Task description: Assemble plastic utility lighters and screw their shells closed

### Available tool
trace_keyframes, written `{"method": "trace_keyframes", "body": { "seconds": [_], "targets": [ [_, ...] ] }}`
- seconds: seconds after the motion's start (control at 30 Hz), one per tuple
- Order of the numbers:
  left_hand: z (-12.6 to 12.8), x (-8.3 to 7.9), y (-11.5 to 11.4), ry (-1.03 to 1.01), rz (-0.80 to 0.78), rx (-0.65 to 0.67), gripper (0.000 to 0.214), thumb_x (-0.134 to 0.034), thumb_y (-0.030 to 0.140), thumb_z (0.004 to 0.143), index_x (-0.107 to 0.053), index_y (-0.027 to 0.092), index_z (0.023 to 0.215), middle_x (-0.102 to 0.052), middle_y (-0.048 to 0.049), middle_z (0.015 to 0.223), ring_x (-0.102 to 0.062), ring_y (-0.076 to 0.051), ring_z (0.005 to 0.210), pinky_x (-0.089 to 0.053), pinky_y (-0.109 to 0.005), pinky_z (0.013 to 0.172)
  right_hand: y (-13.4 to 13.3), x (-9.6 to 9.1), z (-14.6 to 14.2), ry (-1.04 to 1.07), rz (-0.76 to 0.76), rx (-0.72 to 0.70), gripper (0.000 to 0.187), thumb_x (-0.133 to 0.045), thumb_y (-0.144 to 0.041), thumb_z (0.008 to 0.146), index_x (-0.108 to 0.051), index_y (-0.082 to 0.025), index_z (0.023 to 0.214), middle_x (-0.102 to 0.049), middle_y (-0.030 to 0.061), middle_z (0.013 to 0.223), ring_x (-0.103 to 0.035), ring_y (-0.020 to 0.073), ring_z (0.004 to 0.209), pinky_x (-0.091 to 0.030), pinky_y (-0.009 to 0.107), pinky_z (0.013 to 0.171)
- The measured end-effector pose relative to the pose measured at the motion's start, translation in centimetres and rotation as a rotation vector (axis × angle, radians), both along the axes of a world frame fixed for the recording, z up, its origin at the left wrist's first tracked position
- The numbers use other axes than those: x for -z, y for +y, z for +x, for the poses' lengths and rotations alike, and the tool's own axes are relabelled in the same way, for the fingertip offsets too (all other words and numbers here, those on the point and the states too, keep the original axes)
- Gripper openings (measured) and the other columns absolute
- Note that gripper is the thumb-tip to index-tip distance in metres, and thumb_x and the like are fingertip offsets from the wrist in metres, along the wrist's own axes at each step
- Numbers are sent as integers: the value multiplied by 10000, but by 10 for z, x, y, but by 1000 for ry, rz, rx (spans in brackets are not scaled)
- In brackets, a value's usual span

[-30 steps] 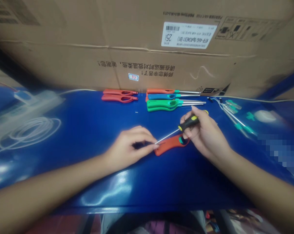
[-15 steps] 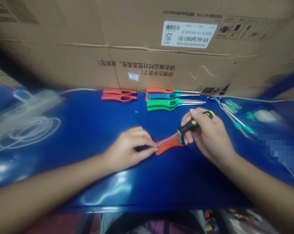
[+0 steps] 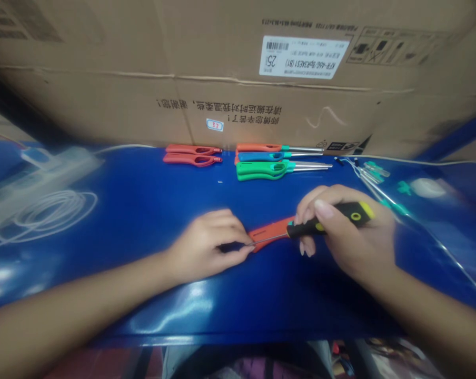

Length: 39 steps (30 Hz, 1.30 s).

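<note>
Over curved orange plastic (image 3: 273,229) slants a screwdriver (image 3: 308,228).

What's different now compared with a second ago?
The right hand has swung the screwdriver to the right and toward the person, so it slants less in the picture. Nothing was newly grasped or let go. The left hand stays at the end of the orange piece; the green lighter lies as before.

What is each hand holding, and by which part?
The right hand holds a screwdriver by its handle. The left hand touches the orange casing at its left end; exact grip cannot be told.
</note>
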<state>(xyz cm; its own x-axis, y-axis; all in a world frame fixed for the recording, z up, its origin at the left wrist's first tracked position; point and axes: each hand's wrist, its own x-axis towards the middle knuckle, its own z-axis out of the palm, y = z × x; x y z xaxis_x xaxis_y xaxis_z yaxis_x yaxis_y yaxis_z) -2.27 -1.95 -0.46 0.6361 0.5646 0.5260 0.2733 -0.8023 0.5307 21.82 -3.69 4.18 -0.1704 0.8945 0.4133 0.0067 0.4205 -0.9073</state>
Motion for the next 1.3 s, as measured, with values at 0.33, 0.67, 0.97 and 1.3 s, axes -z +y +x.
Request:
{"method": "trace_keyframes", "body": {
  "seconds": [0.33,0.67,0.97,1.3],
  "targets": [
    [0,-1,0,12,2,2,111,-673,174,904,-760,173,973,-755,-70,890,-661,-160,771,-531,-289,723,-3,-5,0,-75,39,11,191,-599,-268,970,-668,-235,796,-665,11,703,-598,129,485,-515,330,547],
    [0,-1,0,-3,1,7,110,-655,177,925,-752,167,976,-773,-72,892,-705,-162,784,-556,-278,730,-5,-3,1,-95,102,11,153,-606,-256,964,-689,-231,837,-682,23,773,-594,116,480,-498,295,485],
    [-3,1,1,52,64,3,115,-650,218,937,-747,177,984,-765,-78,878,-703,-168,788,-562,-282,737,-4,-7,2,-157,169,-181,64,-620,-283,944,-662,-237,958,-674,53,838,-671,184,731,-557,313,595],
    [-1,-2,0,15,23,7,105,-670,235,933,-755,176,947,-766,-69,858,-704,-160,774,-554,-267,715,-9,-6,1,-203,221,-287,576,-671,-98,865,-481,-325,1359,-716,62,1060,-707,168,762,-596,285,632]
  ]
}}
